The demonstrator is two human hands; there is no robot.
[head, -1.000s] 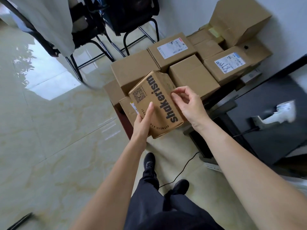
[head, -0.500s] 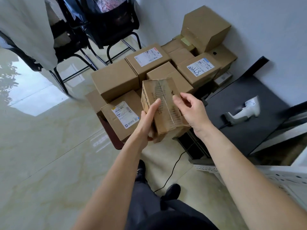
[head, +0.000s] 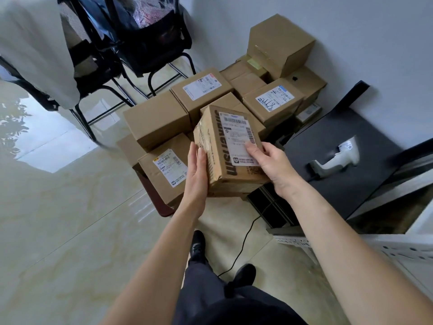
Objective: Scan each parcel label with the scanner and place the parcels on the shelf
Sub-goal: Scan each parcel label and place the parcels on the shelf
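I hold a brown cardboard parcel [head: 218, 151] with bold black lettering above the pile of boxes. Its white shipping label [head: 237, 137] with barcodes faces up. My left hand [head: 195, 171] presses flat against the taped left side, fingers straight. My right hand [head: 270, 164] grips the right edge, thumb lying on the label. The white handheld scanner [head: 337, 158] lies on the black table [head: 328, 195] to the right, untouched, its cable running down to the floor.
Several labelled and plain cardboard boxes [head: 161, 123] are stacked against the wall behind the held parcel. Black chairs [head: 150, 43] stand at the back left. A white perforated shelf frame [head: 384, 249] shows at the lower right. My feet stand on glossy floor tile.
The parcel has been rotated in my hands: first the printed face showed, then the taped side, and now the label faces up. My view shifted slightly right.
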